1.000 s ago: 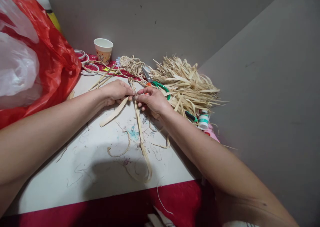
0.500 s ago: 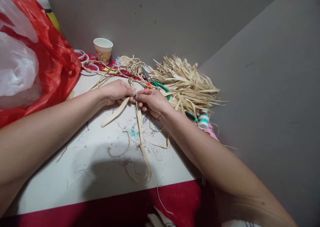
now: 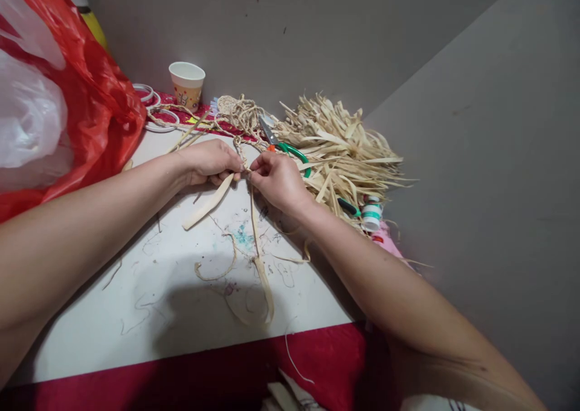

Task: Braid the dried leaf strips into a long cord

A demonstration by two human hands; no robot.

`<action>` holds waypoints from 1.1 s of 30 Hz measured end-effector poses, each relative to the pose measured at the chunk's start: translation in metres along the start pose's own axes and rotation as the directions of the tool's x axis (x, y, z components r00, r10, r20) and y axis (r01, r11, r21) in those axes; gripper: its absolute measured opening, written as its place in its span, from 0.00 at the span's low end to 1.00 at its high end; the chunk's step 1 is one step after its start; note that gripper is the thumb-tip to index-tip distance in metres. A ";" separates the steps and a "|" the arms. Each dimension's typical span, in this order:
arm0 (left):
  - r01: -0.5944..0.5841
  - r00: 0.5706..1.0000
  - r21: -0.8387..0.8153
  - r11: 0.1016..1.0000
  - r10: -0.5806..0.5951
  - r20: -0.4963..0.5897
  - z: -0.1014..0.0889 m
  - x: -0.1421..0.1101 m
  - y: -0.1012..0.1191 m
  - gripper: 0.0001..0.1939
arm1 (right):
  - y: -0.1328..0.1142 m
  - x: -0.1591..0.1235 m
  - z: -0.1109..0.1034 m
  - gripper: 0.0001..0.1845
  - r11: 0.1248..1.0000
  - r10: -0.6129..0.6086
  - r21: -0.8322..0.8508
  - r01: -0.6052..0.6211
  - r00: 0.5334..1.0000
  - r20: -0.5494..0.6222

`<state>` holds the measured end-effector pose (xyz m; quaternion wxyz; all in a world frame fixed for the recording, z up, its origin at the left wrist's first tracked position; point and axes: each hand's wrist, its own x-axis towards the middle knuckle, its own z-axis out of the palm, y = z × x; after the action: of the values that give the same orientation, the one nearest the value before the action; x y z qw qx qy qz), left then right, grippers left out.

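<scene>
My left hand (image 3: pixel 214 160) is closed in a pinch at the lower end of a braided cord (image 3: pixel 240 151) of dried plant fibre. A flat pale strip (image 3: pixel 211 203) sticks out below its fingers, toward the near left. Just to the right, my right hand (image 3: pixel 278 178) pinches a second fibre strand (image 3: pixel 254 220) beside the braid. This strand hangs down across the white board and ends in a wider curled strip (image 3: pixel 264 284). A small gap shows between the two hands; the exact crossing of the strands is hidden by the fingers.
A large bundle of dried fibre strips (image 3: pixel 344 145) lies at the back right, with green-handled scissors (image 3: pixel 294 151) against it. Behind are a paper cup (image 3: pixel 187 87) and white rings (image 3: pixel 163 121). A red plastic bag (image 3: pixel 109 103) stands left; a small white bottle (image 3: pixel 371 214) stands right.
My right hand has turned and shifted slightly right, opening a small gap from the left hand. The hanging strand now looks narrower near the fingers. My left hand stays nearly in place.
</scene>
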<state>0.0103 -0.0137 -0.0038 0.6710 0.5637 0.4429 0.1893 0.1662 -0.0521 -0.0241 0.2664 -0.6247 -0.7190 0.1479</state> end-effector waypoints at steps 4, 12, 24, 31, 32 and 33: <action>0.007 1.000 0.042 0.999 -0.007 0.003 0.000 -0.001 0.002 0.15 | -0.006 -0.005 -0.005 0.08 0.938 -0.134 -0.323 0.126 0.991 -0.004; -0.014 1.000 0.089 0.996 0.016 -0.019 0.002 0.001 0.001 0.14 | -0.008 -0.004 -0.003 0.10 0.919 -0.111 -0.377 0.113 0.993 0.027; 0.006 0.999 0.096 0.995 -0.002 -0.042 0.007 -0.003 0.002 0.14 | -0.006 0.001 -0.003 0.07 0.978 0.138 0.145 -0.148 0.987 0.082; -0.035 0.995 0.135 0.990 0.048 -0.091 0.007 -0.001 0.000 0.10 | -0.008 0.002 -0.013 0.09 0.539 0.256 0.639 -0.549 0.829 0.497; -0.040 0.994 0.146 0.988 0.054 -0.093 0.006 -0.001 -0.001 0.10 | -0.008 0.002 -0.014 0.09 0.485 0.242 0.653 -0.582 0.807 0.539; -0.044 0.994 0.160 0.986 0.060 -0.095 0.006 0.000 -0.001 0.10 | -0.008 0.003 -0.014 0.09 0.440 0.230 0.660 -0.609 0.787 0.572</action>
<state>0.0145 -0.0180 -0.0051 0.5965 0.6161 0.4744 0.1988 0.1673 -0.0527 -0.0073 0.3246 -0.5440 -0.4190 0.6505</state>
